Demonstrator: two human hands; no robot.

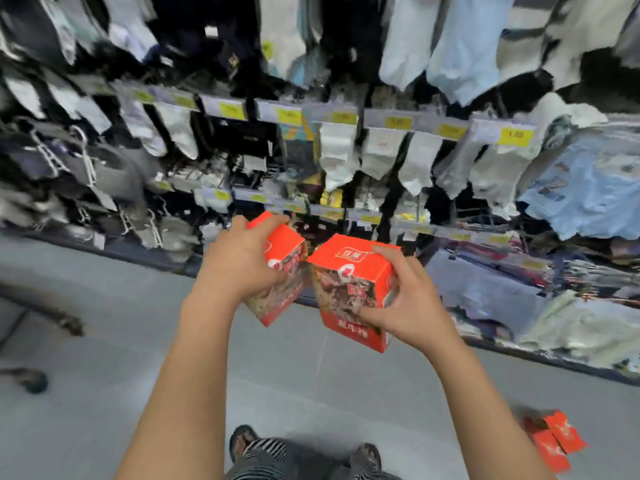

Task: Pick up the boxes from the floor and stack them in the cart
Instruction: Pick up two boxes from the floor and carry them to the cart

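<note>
I hold two orange-red cartons with food pictures in front of me, above the grey floor. My left hand (239, 258) grips the left box (284, 268), which is tilted, its fingers curled over the top edge. My right hand (401, 299) grips the right box (349, 289) from its right side, thumb on the front face and fingers over the top. The two boxes nearly touch at their upper corners. Two more orange-red boxes (554, 441) lie on the floor at the lower right. No cart body is visible in this view.
A shop rack (346, 140) hung with socks and yellow price tags fills the upper half. Folded clothes (519, 289) lie on its low shelf at the right. A dark wheel (34, 381) and bar (45, 310) stand on the floor at the left. My feet (301, 452) are below.
</note>
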